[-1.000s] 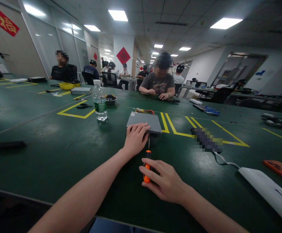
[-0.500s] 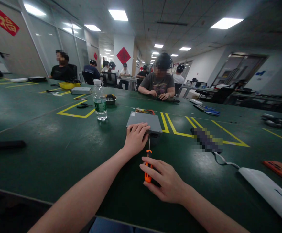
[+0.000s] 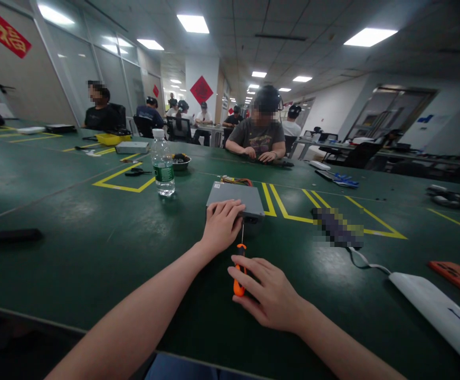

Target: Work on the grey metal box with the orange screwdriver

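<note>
A grey metal computer power supply lies flat on the green table, its cable bundle at the far side. My left hand grips its near left corner, fingers over the top and thumb down at the front face. Between the thumb and fingers of my right hand is an orange and black screwdriver. Its thin shaft points away from me to the near face of the power supply. Where the tip meets the case is too small to make out.
A water bottle stands left of the power supply, with a metal bowl behind it. To the right lie a white power strip with a cable and an orange phone-like object. A co-worker sits opposite.
The screwdriver's handle has shifted slightly left and turned a little in my right hand's fingers. My left hand and the power supply stay in place.
</note>
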A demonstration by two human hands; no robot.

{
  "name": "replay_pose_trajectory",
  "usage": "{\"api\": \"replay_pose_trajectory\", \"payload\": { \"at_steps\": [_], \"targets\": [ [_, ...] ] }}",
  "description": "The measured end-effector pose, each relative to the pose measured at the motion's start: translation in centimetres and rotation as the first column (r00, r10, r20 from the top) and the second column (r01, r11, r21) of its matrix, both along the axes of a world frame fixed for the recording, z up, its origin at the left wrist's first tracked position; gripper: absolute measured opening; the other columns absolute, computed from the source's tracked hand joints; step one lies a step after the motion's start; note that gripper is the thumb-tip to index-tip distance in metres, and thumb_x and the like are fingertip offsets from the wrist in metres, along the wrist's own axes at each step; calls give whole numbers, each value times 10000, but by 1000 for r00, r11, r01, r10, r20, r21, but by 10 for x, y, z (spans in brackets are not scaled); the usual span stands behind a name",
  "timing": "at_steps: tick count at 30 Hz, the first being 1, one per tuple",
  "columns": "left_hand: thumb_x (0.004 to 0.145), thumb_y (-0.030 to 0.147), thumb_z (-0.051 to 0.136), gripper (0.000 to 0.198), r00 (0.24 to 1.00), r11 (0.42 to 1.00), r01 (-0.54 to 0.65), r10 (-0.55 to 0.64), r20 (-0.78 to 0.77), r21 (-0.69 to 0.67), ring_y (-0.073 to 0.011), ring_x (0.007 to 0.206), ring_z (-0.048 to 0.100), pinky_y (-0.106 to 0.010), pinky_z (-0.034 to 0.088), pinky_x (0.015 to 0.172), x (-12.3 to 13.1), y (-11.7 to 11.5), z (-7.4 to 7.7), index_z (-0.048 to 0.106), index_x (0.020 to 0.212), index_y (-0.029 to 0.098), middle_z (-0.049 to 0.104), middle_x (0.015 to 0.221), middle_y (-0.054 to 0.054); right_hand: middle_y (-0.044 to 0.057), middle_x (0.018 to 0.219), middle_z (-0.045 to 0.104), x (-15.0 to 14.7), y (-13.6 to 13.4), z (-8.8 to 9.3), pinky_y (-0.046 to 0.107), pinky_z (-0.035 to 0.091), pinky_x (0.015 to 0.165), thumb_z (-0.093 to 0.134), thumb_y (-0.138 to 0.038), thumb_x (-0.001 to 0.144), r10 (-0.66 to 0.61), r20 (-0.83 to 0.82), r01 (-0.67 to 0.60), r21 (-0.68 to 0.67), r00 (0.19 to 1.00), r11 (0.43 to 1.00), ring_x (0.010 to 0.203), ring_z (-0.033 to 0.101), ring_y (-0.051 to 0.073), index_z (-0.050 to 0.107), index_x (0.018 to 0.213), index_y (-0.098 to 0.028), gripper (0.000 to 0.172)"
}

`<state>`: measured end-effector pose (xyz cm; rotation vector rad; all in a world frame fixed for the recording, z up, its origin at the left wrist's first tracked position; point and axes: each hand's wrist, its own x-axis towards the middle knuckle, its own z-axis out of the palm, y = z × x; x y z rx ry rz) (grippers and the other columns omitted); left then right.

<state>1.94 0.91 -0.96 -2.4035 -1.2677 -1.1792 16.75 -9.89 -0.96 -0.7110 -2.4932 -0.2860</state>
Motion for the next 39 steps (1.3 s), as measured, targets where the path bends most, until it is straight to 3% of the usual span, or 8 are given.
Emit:
{"api": "replay_pose_trajectory", "payload": {
  "at_steps": [6, 12, 17, 21, 27, 32, 36, 39],
  "targets": [
    [873, 228, 469, 280, 1000, 1000, -1, 1, -1, 3, -192, 1184, 447, -396, 265, 989, 0, 0, 0, 528, 1143, 271, 557, 1260, -6, 178, 1117, 607, 0, 1, -7, 329, 536, 734, 519, -360, 875, 2, -95, 5, 67, 996, 998, 899, 634, 213, 517, 988, -142, 246],
    [874, 227, 471, 282, 1000, 1000, 1, -1, 5, 2, -193, 1188, 442, -401, 258, 990, 0, 1, -1, 522, 1147, 274, 556, 1263, -4, 194, 1188, 554, 1, -1, -1, 368, 527, 810, 441, -365, 903, -20, -21, 20, -3, 1000, 1000, 1055, 578, 254, 453, 1204, -114, 392],
    [869, 226, 477, 284, 1000, 1000, -2, 2, -7, 6, -191, 1179, 450, -397, 269, 987, 0, 0, 0, 525, 1146, 271, 558, 1260, -5, 190, 1142, 578, 1, 1, -3, 351, 534, 771, 475, -338, 891, 2, -63, 2, 63, 998, 998, 977, 609, 232, 496, 1117, -131, 307],
    [873, 229, 470, 281, 1000, 1000, -5, 5, -3, 5, -189, 1181, 449, -395, 269, 987, 0, 1, 0, 526, 1145, 273, 557, 1263, -1, 176, 1126, 592, 2, 2, -6, 350, 530, 795, 509, -377, 877, 18, -137, -15, 23, 990, 1000, 999, 603, 222, 455, 1106, -142, 333],
    [880, 232, 460, 278, 1000, 1000, 2, -2, 1, -6, -193, 1188, 442, -399, 263, 987, 0, 1, -1, 521, 1148, 272, 551, 1272, -1, 184, 1181, 529, 1, -1, 1, 370, 526, 793, 433, -329, 907, -17, -12, 17, 1, 1000, 1000, 1041, 572, 246, 465, 1203, -152, 347],
    [878, 226, 458, 280, 1000, 1000, 5, -5, -2, -7, -194, 1191, 439, -398, 261, 988, 0, 0, 0, 518, 1149, 270, 552, 1269, -4, 165, 1095, 579, 2, 2, -7, 342, 537, 743, 521, -348, 877, -7, -108, 17, 89, 994, 996, 943, 607, 218, 497, 1039, -153, 255],
    [875, 226, 466, 282, 1000, 1000, -3, 3, -4, -8, -193, 1191, 439, -394, 264, 984, 0, 0, 0, 517, 1149, 271, 549, 1272, -1, 170, 1107, 581, 3, 2, -9, 362, 535, 774, 515, -403, 871, -5, -162, 10, 26, 987, 1000, 980, 600, 230, 453, 1041, -147, 313],
    [877, 227, 465, 279, 1000, 1000, -3, 3, -4, -7, -194, 1191, 439, -394, 266, 981, 0, 0, 0, 518, 1147, 272, 550, 1272, 0, 186, 1148, 554, 3, -1, -3, 375, 525, 793, 446, -358, 897, -9, -84, 7, -22, 996, 1000, 1022, 581, 245, 455, 1152, -121, 348]
  ]
}}
